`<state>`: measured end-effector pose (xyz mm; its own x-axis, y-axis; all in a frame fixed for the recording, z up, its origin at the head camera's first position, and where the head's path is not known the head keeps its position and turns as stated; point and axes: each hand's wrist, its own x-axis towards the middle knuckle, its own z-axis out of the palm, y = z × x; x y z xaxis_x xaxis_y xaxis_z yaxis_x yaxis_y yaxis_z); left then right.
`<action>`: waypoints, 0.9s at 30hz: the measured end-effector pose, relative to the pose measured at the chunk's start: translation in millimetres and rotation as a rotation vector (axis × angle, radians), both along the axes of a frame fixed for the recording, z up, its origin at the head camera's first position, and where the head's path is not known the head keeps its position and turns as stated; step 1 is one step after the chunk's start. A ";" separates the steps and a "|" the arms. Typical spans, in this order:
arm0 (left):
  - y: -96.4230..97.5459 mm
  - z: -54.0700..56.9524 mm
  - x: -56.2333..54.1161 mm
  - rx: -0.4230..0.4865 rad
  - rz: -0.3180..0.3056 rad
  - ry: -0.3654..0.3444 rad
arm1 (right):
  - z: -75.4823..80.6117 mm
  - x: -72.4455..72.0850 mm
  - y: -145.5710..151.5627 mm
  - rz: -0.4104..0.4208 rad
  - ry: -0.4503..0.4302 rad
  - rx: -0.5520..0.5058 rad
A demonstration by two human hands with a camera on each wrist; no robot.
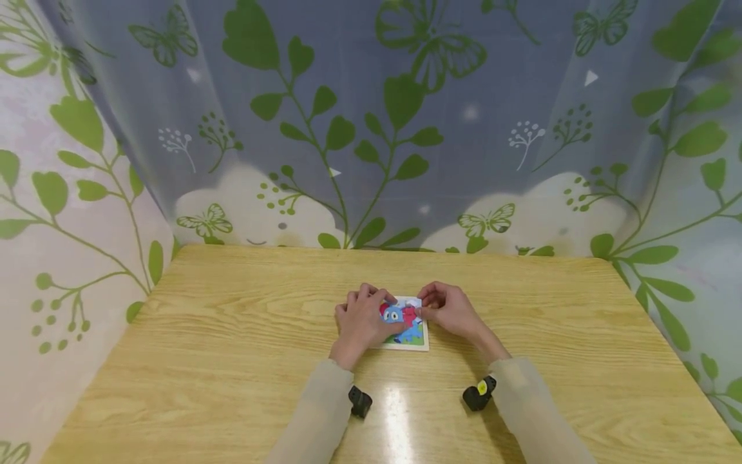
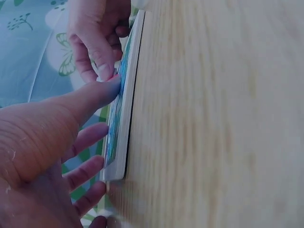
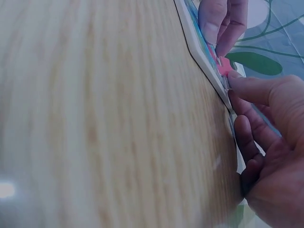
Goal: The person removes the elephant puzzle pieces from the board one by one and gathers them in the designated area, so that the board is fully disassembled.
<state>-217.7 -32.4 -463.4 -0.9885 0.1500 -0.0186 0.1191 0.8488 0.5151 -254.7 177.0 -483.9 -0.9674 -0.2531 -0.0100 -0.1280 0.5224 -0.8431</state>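
A small jigsaw puzzle [image 1: 413, 335] with a blue cartoon figure lies in a pale, shallow frame on the table. My left hand [image 1: 364, 320] spreads over its left side. In the left wrist view, the left thumb [image 2: 107, 90] touches the picture while the other fingers lie by the frame's edge. At the upper right edge, my right hand [image 1: 455, 314] pinches a pinkish-red puzzle piece [image 3: 224, 65] between thumb and forefinger. That piece stands slightly raised in the right wrist view. Part of the picture is hidden beneath the left hand.
The wooden table [image 1: 243, 296] reaches back to a leaf-patterned curtain [image 1: 359, 129], with similar cloth on both sides. A small black camera [image 1: 361, 403] sits at the left wrist and another black camera [image 1: 479, 394] at the right.
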 end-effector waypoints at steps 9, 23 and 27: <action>-11.7 -0.9 -4.8 0.002 -0.083 -0.063 | 2.5 1.6 -0.7 -0.026 -0.038 -0.034; -13.9 -1.2 -1.8 0.009 -0.105 -0.033 | 0.6 5.3 7.0 -0.125 0.021 -0.122; -16.8 -1.0 -2.2 0.026 -0.129 -0.040 | 1.3 5.4 11.8 -0.160 -0.002 -0.131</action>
